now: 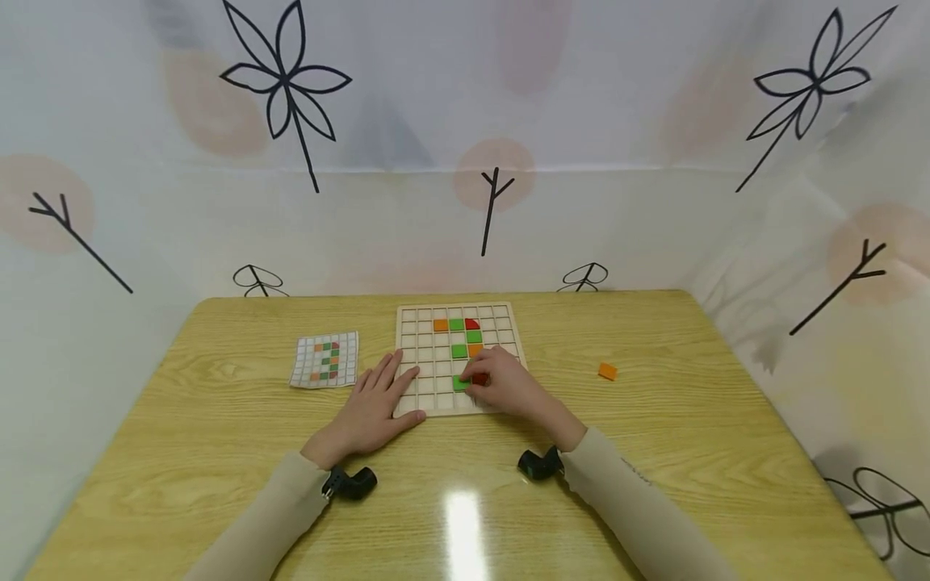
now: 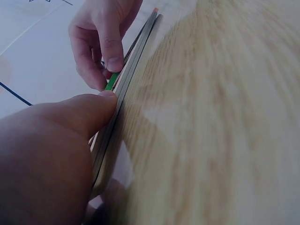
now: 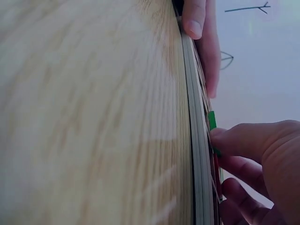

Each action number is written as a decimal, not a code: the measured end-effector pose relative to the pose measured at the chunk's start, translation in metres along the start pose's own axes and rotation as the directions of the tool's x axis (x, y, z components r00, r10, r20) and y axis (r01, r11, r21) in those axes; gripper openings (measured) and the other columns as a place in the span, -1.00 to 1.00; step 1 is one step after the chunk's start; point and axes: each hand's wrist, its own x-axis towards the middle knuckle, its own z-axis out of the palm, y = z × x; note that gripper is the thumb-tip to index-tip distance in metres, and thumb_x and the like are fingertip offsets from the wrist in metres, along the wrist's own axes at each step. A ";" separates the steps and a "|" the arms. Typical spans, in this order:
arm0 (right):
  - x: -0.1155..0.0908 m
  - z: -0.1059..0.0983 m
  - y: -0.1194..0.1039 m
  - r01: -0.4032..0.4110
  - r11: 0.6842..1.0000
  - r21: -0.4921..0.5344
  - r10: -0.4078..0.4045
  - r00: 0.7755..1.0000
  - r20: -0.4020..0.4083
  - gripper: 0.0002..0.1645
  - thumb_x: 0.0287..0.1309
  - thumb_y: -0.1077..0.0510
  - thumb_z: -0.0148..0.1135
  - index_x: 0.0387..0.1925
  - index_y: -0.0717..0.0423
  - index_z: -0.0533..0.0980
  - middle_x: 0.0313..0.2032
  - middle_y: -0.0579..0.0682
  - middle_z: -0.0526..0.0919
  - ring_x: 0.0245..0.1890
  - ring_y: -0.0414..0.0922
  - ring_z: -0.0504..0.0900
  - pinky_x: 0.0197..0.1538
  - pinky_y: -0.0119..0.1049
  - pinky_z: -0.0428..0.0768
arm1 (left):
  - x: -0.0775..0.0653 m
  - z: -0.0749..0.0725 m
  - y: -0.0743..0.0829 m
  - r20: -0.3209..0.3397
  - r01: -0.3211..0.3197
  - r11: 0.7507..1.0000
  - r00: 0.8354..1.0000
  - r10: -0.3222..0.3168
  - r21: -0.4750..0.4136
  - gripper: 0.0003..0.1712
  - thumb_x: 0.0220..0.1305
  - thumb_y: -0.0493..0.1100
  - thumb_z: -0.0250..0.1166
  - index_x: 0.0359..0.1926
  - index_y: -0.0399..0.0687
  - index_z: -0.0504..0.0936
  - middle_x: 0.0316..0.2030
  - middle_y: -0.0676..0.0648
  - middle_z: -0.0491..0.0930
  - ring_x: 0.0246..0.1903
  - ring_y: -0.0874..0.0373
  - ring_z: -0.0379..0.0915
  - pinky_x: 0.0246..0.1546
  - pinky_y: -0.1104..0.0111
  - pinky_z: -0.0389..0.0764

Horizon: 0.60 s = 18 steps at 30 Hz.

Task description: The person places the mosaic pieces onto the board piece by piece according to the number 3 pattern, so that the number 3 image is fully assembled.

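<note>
A square wooden grid board (image 1: 426,395) lies on the table, with several green, orange and red tiles set in its cells. Fingers spread, my left hand (image 1: 366,410) rests on the board's left edge, its thumb along the near edge. My right hand (image 1: 506,381) is over the board's lower right part, pinching a green square tile (image 1: 460,384) between thumb and fingers. In the right wrist view this green tile (image 3: 212,120) shows at the thumb tip. A red tile (image 1: 479,378) shows partly under the right fingers, which hide nearby cells.
To the left of the board lies a paper pattern card (image 1: 301,367) printed with a coloured grid. A loose orange tile (image 1: 607,371) lies on the table at the right. Patterned cloth (image 1: 407,234) hangs behind the wooden table (image 1: 240,436).
</note>
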 end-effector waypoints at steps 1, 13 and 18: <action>0.000 0.001 0.000 -0.008 1.000 -0.003 0.008 1.000 0.001 -0.86 0.15 0.19 0.44 -0.22 0.03 0.75 -0.15 -0.10 0.68 -0.13 -0.09 0.48 -0.06 -0.15 0.46 | 0.000 0.000 0.000 0.001 -0.001 1.000 1.000 0.001 -0.002 -0.12 0.43 0.34 0.05 0.56 -0.04 0.13 0.57 -0.21 -0.25 0.53 -0.14 -0.37 0.38 -0.23 -0.13; -0.003 0.000 0.007 -0.021 0.999 0.037 0.022 1.000 -0.012 -0.83 0.18 0.22 0.41 -0.16 0.08 0.73 -0.13 -0.07 0.66 -0.13 -0.08 0.51 -0.06 -0.15 0.50 | 0.002 -0.001 0.001 0.004 0.000 1.000 1.000 0.000 0.002 -0.11 0.43 0.35 0.05 0.56 -0.03 0.13 0.57 -0.21 -0.26 0.53 -0.13 -0.37 0.38 -0.24 -0.12; -0.005 -0.009 0.021 -0.052 0.987 0.151 0.061 0.997 -0.054 -0.79 0.21 0.27 0.36 -0.11 0.10 0.71 -0.15 -0.08 0.64 -0.24 -0.14 0.53 -0.18 -0.24 0.55 | 0.003 -0.001 -0.007 -0.020 0.003 1.000 1.000 -0.002 0.024 -0.12 0.44 0.34 0.04 0.56 -0.03 0.13 0.57 -0.21 -0.25 0.53 -0.14 -0.36 0.37 -0.24 -0.12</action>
